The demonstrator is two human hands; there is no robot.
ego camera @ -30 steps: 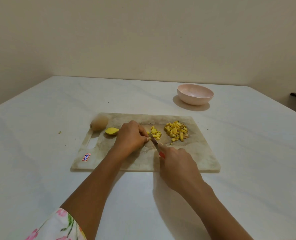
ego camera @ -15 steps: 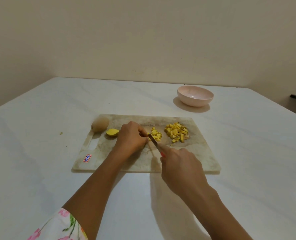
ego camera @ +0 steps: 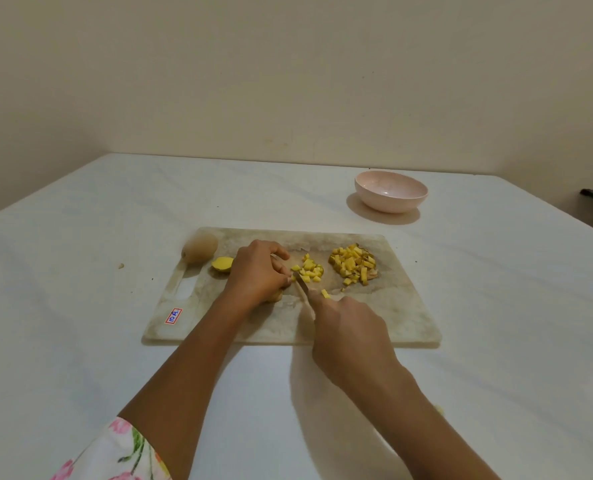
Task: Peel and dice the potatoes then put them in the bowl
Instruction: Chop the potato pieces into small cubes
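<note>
A hidden potato piece is pinned under the curled left hand (ego camera: 258,271) grip; knife (ego camera: 303,289) clasped in right hand (ego camera: 348,327) grip. Fingertips (ego camera: 283,270) should be tucked, cuts kept even.

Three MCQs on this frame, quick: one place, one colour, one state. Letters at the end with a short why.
1. The bowl stands: A) on the cutting board B) on the table beyond the board C) under a hand.
2. The bowl is: A) pink B) blue C) black.
3. The right hand: A) lies open B) grips the knife C) lifts the bowl.
1B, it sits on the table past the board's far edge; 2A, pale pink all over; 3B, its fingers curl round the knife while the left hand holds the potato piece.
</note>
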